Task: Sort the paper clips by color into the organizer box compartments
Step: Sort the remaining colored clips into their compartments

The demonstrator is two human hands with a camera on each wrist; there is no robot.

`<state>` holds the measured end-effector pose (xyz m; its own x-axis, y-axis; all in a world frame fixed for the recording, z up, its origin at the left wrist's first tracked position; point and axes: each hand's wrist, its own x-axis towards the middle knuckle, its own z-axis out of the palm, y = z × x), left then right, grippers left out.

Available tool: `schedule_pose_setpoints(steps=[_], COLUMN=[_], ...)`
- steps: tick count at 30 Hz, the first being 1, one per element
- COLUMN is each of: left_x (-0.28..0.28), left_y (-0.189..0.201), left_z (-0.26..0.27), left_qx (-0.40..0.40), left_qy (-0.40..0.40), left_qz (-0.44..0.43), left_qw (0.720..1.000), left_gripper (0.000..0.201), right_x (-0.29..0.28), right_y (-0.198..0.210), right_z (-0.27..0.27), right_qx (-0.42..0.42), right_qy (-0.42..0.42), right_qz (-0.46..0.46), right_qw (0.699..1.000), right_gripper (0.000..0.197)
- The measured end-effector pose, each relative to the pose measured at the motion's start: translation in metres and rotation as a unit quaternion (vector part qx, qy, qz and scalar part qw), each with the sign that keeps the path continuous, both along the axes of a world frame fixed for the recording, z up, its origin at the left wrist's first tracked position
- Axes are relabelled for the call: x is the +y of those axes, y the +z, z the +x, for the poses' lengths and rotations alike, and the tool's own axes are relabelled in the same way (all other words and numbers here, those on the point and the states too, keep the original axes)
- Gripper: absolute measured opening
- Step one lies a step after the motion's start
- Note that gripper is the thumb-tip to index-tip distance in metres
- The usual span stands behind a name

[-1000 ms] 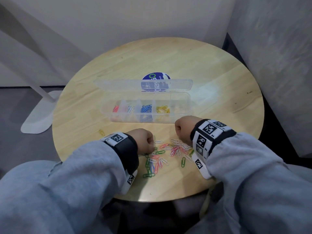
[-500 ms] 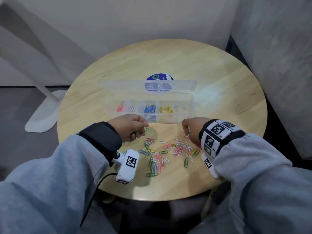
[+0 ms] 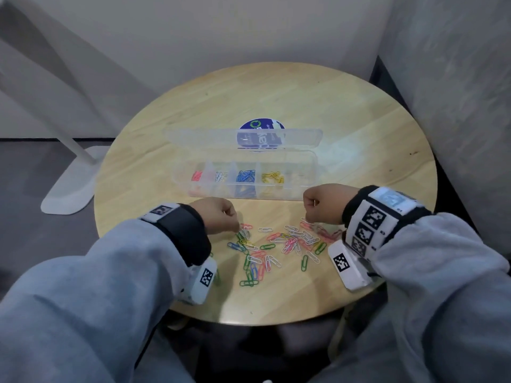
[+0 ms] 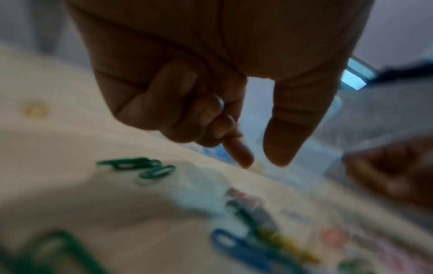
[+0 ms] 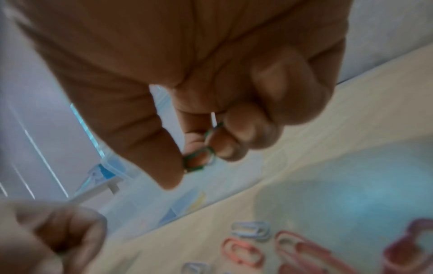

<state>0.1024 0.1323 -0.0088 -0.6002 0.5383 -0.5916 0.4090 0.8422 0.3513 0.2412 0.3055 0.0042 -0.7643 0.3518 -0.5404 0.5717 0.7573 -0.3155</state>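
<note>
My right hand (image 5: pixel 211 92) pinches a green clip (image 5: pixel 199 159) loosely near the organizer box (image 3: pixel 312 172); my left hand (image 3: pixel 218 217), curled over the pile (image 3: pixel 276 244), may snag tangled neighbours.

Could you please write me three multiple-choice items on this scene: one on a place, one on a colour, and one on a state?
1. The loose paper clips lie:
A. in the box lid
B. on the floor
C. on the table, between the organizer box and the person

2. The clip pinched by the right hand is:
A. red
B. green
C. yellow

3. The lid is:
A. open, folded back behind the compartments
B. shut
C. off, lying on the floor

Answers: 1 C, the head view shows the pile in front of the box. 2 B, the right wrist view shows green wire between the fingers. 3 A, the compartments are uncovered.
</note>
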Motion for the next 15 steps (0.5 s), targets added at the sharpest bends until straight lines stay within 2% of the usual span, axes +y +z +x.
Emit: schedule_pose_setpoints(steps=[2,6,10,15], left_x=[-0.001,-0.005,-0.010,-0.013], left_y=[-0.001,-0.009,-0.015,-0.019], left_z=[0.005,0.012,0.016,0.022], left_qx=[0.070,0.072,0.082,0.099], left_qy=[-0.061,-0.108,-0.127,-0.137], left_qz=[-0.050,-0.067,-0.064,-0.035], left_qw=[0.994,0.989,0.986,0.985], left_gripper=[0.021,0.040,0.038,0.030], right_x=[-0.001,-0.001,-0.002,-0.007], right_y=[0.005,0.008,0.005,-0.005], right_z=[0.005,0.012,0.019,0.024], right_qx=[0.017,0.029,0.040,0.060], right_qy=[-0.030,-0.064,-0.079,-0.132], right_qz=[-0.044,-0.090,-0.081,-0.151], right_qw=[0.998,0.993,0.993,0.978], right_gripper=[0.026,0.023,0.024,0.026])
